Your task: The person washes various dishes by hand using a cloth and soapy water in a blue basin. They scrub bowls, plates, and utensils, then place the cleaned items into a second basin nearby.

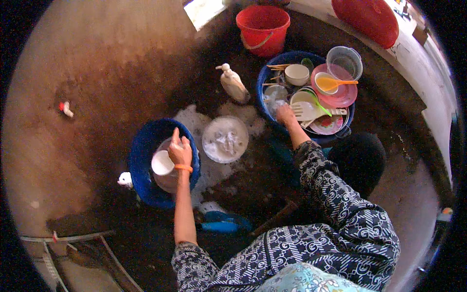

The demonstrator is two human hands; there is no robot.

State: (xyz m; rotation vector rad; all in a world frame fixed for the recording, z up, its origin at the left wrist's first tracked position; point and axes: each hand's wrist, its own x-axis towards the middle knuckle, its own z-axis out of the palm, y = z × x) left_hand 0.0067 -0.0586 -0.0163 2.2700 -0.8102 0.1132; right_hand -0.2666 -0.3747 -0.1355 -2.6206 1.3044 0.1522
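Observation:
My left hand (180,152), with an orange band at the wrist, is over the blue basin (137,146) on the left. Its fingers are stretched out and apart. Right beside it, touching or nearly so, is a small white bowl (163,162) inside the basin. My right hand (285,115) reaches into the left side of a larger blue tub (263,80) full of dishes. Its fingers are down among suds (273,106), so their grip is hidden. Near it are a white slotted spatula (306,111), a light green spoon (321,106) and a flowered plate (327,124).
A round bowl of suds (225,139) stands between the tubs on a wet, foamy floor. Beyond it is a pale bottle (233,83). A red bucket (264,30) stands at the back. The tub also holds a pink plate (344,93), an orange spoon (335,83) and a clear container (344,63).

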